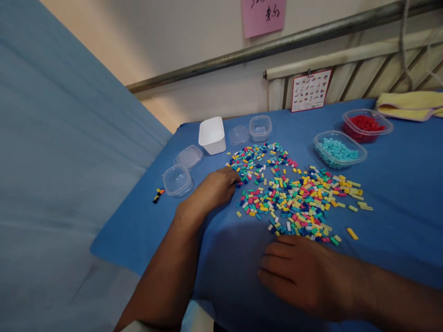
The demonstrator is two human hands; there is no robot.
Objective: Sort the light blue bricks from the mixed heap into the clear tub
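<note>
Small building bricks (297, 193) in many colours lie in a loose, spread pile on the blue-covered table. At the pile's left edge is my left hand (219, 186), its fingers curled down and drawn together by a few blue and red bricks. What its fingertips hold, if anything, is hidden. My right hand (301, 272) rests palm down at the pile's near edge, fingers side by side and reaching left, with no brick seen in it. Its fingertips lie just below the nearest bricks.
Clear tubs hold turquoise bricks (337, 150) and red bricks (367, 124). A white bin (212, 136), empty clear tubs (178, 180) (260, 128) and lids (189, 157) stand left and back. A picture card (310, 91) leans behind; a yellow cloth (408, 105) lies right.
</note>
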